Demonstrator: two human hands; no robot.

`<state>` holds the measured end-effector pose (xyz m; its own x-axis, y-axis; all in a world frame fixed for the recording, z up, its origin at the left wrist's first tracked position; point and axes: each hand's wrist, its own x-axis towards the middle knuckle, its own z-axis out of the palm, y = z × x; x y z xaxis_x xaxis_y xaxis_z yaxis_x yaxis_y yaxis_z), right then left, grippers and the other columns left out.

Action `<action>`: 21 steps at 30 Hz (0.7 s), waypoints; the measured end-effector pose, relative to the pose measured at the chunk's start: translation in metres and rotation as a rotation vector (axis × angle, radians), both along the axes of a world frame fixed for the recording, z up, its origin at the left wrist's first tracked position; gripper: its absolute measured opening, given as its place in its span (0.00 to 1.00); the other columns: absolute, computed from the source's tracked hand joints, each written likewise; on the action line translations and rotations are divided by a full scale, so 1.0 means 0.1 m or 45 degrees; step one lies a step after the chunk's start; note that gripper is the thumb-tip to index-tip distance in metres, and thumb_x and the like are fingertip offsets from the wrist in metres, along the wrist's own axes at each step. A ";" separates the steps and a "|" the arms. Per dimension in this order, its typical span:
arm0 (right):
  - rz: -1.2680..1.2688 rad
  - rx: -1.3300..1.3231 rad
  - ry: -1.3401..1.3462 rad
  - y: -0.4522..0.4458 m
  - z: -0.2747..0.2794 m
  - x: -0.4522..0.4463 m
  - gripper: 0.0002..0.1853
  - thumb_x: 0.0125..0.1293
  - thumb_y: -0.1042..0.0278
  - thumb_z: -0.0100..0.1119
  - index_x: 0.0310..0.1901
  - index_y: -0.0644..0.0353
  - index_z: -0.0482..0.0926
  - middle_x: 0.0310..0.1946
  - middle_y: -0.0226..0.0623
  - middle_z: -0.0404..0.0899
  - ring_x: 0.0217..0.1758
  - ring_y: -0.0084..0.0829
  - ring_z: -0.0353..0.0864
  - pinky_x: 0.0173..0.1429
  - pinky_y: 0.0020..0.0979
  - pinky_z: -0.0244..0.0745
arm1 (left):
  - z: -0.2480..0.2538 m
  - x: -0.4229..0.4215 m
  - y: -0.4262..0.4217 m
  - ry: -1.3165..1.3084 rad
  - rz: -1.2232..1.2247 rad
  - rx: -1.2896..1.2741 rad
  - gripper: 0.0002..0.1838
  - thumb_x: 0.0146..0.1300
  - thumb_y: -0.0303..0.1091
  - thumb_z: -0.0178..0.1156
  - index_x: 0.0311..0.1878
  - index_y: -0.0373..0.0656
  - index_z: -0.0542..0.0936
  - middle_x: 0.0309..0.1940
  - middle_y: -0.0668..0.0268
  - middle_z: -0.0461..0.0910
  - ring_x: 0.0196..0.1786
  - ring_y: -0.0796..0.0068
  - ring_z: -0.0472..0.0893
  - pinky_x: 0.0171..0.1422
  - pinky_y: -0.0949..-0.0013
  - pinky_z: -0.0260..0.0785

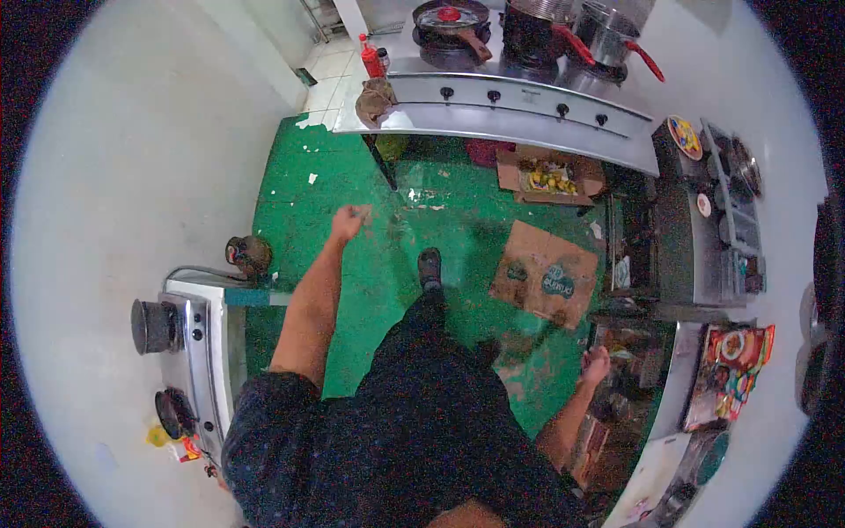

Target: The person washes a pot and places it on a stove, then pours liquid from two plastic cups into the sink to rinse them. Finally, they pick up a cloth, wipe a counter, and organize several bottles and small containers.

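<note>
My left hand (349,223) is held out ahead over the green floor, fingers pinched together. A small pale bit shows at its fingertips, too small to name. On the right, my right hand (596,364) hangs beside the dark shelves (620,378) under the right counter, its fingers curled in. Nothing shows in it. One foot in a dark shoe (429,266) is stepped forward on the floor.
A stove (519,106) with pans and red-handled pots stands ahead. Flattened cardboard (546,275) lies on the floor; a box of yellow-green fruit (550,179) sits under the stove. Another stove (195,334) is left, near a dark round object (250,255). Food packets (729,370) lie right.
</note>
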<state>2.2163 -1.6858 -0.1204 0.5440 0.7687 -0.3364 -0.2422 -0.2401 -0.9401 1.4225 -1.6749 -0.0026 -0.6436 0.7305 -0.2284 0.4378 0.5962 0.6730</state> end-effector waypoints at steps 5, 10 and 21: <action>0.425 -0.061 0.320 0.55 0.25 -1.12 0.18 0.71 0.53 0.58 0.51 0.58 0.75 0.35 0.36 0.80 0.32 0.32 0.82 0.31 0.30 0.77 | -0.11 -1.02 1.38 0.338 -0.007 0.097 0.29 0.55 0.47 0.68 0.56 0.38 0.76 0.45 0.44 0.81 0.54 0.46 0.79 0.61 0.51 0.71; 0.201 -0.247 0.161 0.74 0.66 -2.45 0.20 0.72 0.52 0.57 0.56 0.59 0.76 0.40 0.38 0.83 0.37 0.38 0.84 0.35 0.38 0.79 | 0.00 -1.64 2.75 0.328 0.350 0.297 0.36 0.57 0.49 0.68 0.62 0.36 0.72 0.55 0.39 0.75 0.60 0.42 0.75 0.66 0.50 0.68; 0.375 -0.204 0.055 1.92 0.72 -3.40 0.16 0.72 0.57 0.60 0.51 0.62 0.79 0.43 0.40 0.82 0.41 0.39 0.84 0.40 0.38 0.80 | -0.02 -2.02 3.56 -0.012 0.552 -0.011 0.30 0.48 0.42 0.68 0.50 0.28 0.79 0.44 0.40 0.83 0.51 0.43 0.83 0.58 0.52 0.76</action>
<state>1.8759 -1.4939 -0.0485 0.2890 0.8262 -0.4836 -0.1788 -0.4496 -0.8751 1.2202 -1.3192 -0.0042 -0.8883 0.3912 -0.2406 0.1397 0.7293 0.6698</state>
